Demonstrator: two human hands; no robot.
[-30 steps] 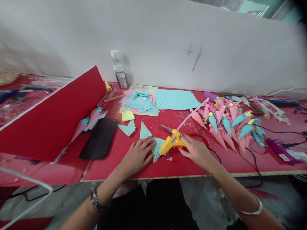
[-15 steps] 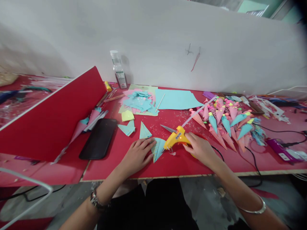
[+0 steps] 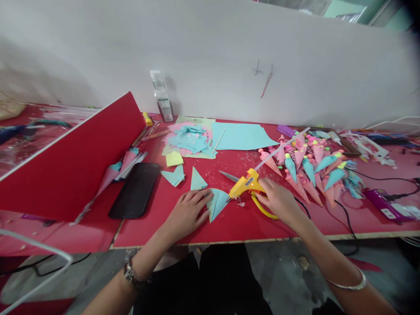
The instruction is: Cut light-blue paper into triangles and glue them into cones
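Note:
My right hand [image 3: 278, 201] grips a yellow hot glue gun [image 3: 245, 183], a long clear glue stick [image 3: 282, 148] jutting from its back. The nozzle points left, at the right edge of a light-blue paper wedge [image 3: 219, 203]. Fingers outstretched, my left hand [image 3: 188, 212] lies flat and presses the wedge's left side to the red table [image 3: 210, 234]. Beneath the glue gun lie scissors [image 3: 229, 176], a blade and a yellow handle loop showing. Beyond my left fingertips rest another folded blue piece [image 3: 197, 179] and a cut blue piece [image 3: 175, 176].
A black phone [image 3: 134, 190] lies left, beside a slanted red board [image 3: 82, 162]. Paper scraps [image 3: 190, 138], a blue sheet [image 3: 243, 136] and a bottle [image 3: 162, 98] stand or lie at the back. Small pink and blue paper cones [image 3: 308, 164] are heaped right, near a purple power strip [image 3: 390, 208].
My right hand has drawn the glue gun slightly right and tilted it, so the nozzle has slid to the wedge's upper right edge. The scissors' handle shows more. My left hand stays put.

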